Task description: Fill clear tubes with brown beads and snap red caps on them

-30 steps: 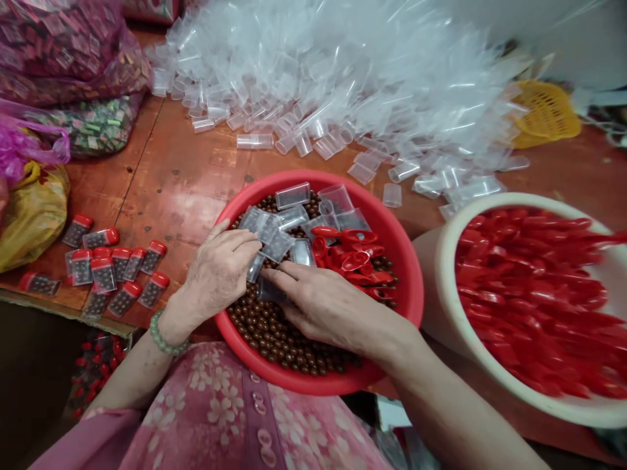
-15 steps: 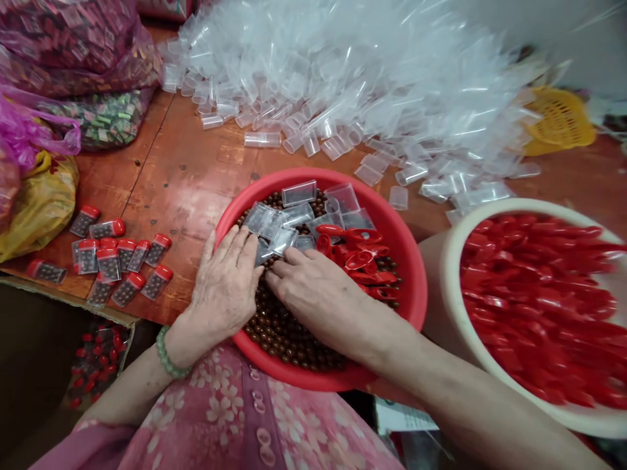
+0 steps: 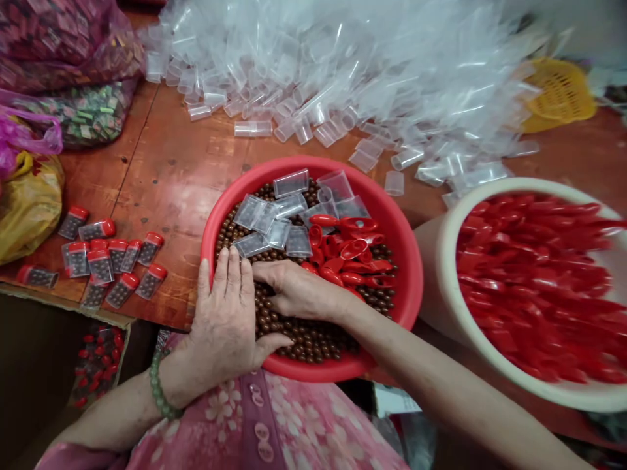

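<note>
A red basin point(image 3: 410, 274) holds shiny brown balls point(image 3: 308, 343), with clear plastic tubes point(image 3: 294, 183) and red plastic caps point(image 3: 355, 249) lying on top. My left hand point(image 3: 223, 329) lies flat over the basin's near left rim, fingers stretched and thumb out over the balls. It holds nothing that I can see. Right beside it, my right hand point(image 3: 304, 290) reaches down to the balls with its fingers bent and closed. Its fingertips are partly hidden by the left hand and the balls, so what they hold does not show.
Filled, red-capped tubes point(image 3: 100, 266) lie on the wooden table point(image 3: 181, 170) at left. Behind the basin spreads a heap of clear tubes point(image 3: 318, 78). A cream bucket point(image 3: 448, 261) of red caps stands at right, a yellow basket point(image 3: 563, 91) farther back. Stuffed bags point(image 3: 29, 209) sit at left.
Both hands have drawn back toward me from the clear tubes in the basin. My left hand has flattened with its thumb out. My right hand's fingers have curled in the balls.
</note>
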The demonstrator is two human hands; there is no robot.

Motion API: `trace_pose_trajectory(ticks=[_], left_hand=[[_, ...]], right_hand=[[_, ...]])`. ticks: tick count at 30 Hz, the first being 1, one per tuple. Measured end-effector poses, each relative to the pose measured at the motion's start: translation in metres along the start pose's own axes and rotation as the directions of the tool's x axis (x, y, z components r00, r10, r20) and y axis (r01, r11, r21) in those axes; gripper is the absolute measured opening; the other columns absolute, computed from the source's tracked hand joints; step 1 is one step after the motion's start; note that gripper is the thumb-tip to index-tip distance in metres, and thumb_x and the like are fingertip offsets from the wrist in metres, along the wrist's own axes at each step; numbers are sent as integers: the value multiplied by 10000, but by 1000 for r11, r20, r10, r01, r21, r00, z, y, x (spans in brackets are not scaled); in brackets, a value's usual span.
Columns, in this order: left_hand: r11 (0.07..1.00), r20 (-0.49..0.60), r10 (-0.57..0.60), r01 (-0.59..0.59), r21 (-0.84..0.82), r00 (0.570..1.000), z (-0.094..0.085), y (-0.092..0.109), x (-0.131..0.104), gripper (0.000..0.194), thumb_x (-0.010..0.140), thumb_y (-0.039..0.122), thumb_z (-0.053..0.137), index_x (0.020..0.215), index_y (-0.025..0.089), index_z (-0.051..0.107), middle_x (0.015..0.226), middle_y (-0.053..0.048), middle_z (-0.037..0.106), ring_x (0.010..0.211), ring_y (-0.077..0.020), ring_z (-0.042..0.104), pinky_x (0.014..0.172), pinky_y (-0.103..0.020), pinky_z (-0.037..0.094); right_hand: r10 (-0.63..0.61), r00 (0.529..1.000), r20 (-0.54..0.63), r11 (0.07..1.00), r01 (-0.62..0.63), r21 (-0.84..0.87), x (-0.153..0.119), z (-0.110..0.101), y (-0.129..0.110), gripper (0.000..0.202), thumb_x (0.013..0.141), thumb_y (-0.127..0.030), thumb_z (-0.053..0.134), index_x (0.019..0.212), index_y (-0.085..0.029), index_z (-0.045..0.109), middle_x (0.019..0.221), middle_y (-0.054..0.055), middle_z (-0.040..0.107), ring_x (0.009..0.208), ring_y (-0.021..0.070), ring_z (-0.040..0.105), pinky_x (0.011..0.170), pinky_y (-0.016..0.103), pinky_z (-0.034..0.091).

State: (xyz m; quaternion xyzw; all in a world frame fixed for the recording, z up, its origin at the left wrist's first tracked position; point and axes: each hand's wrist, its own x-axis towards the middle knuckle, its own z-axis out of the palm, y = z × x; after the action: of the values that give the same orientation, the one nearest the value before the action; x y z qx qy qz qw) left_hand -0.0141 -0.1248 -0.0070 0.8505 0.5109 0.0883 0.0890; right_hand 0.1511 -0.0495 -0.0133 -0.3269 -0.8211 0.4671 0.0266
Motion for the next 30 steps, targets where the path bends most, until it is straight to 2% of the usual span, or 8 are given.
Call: trace_pose_trajectory(ticks=[5, 11, 13, 16, 20, 23, 26, 30], left_hand=[[1000, -6, -25, 25, -6, 1000, -2, 1, 2, 1060, 807, 728, 460, 1424, -113, 277, 1493, -375, 296, 1443, -441, 241, 1167, -622, 129], [999, -110, 15, -18, -26, 994, -1, -5, 4, 980, 858, 663, 464, 1425, -109, 257, 1467, -376, 344, 1432, -409, 295, 1157, -579, 243], [996, -137, 38, -48, -69, 990, -3, -10, 7, 936, 874, 625, 479, 1437, -88, 251, 1472, -360, 354, 1430, -396, 310, 1146, -555, 297], [976, -129, 69, -94, -199, 989, -7, -16, 15, 762, 916, 487, 504, 1432, -38, 305, 1474, -317, 388, 1417, -365, 352, 1134, -528, 352], [878, -96, 56, -95, -469, 994, -13, -22, 27, 588, 939, 342, 496, 1407, 3, 383, 1416, -259, 499, 1348, -300, 474, 1100, -463, 430], [762, -37, 51, -63, -645, 998, -15, -22, 34, 533, 949, 300, 473, 1411, 46, 405, 1337, -217, 589, 1236, -260, 587, 1029, -408, 499], [677, 34, 50, -8, -736, 998, -18, -22, 38, 509, 958, 289, 446, 1422, 85, 401, 1291, -184, 629, 1167, -244, 631, 980, -388, 522], [600, 134, 102, 46, -799, 986, -22, -25, 43, 410, 955, 251, 437, 1339, 115, 487, 1199, -132, 674, 1089, -216, 653, 951, -357, 513]], right_hand=[[-8, 998, -57, 968, 22, 248, -5, -8, -1, 527, 672, 11, 540, 1156, -187, 613, 1169, 38, 670, 1110, 205, 601, 1030, 371, 423], [44, 989, -143, 952, 2, 307, -17, -16, -9, 326, 781, -152, 676, 1097, -183, 606, 1081, 30, 678, 1001, 173, 623, 942, 313, 464], [39, 984, -175, 939, 24, 344, -21, -18, -8, 315, 794, -162, 671, 1101, -181, 603, 1071, 25, 676, 983, 163, 624, 923, 303, 473], [23, 981, -195, 934, 49, 354, -25, -19, -5, 353, 787, -137, 654, 1136, -176, 610, 1086, 33, 677, 987, 170, 625, 918, 319, 484], [-20, 962, -271, 932, 116, 343, -28, -20, -7, 343, 827, -168, 625, 1170, -184, 623, 1098, 45, 699, 1064, 196, 632, 956, 350, 481], [-40, 945, -325, 934, 151, 324, -30, -18, -12, 245, 879, -187, 590, 1116, -188, 655, 1055, 42, 728, 1001, 173, 672, 908, 309, 508], [-31, 920, -392, 936, 165, 312, -31, -13, -14, 228, 873, -154, 598, 1094, -186, 645, 1016, 35, 730, 920, 150, 689, 851, 279, 532], [-16, 890, -455, 927, 184, 327, -32, -9, -12, 337, 877, -187, 614, 1208, -198, 554, 1095, 58, 702, 968, 161, 693, 868, 311, 558]])
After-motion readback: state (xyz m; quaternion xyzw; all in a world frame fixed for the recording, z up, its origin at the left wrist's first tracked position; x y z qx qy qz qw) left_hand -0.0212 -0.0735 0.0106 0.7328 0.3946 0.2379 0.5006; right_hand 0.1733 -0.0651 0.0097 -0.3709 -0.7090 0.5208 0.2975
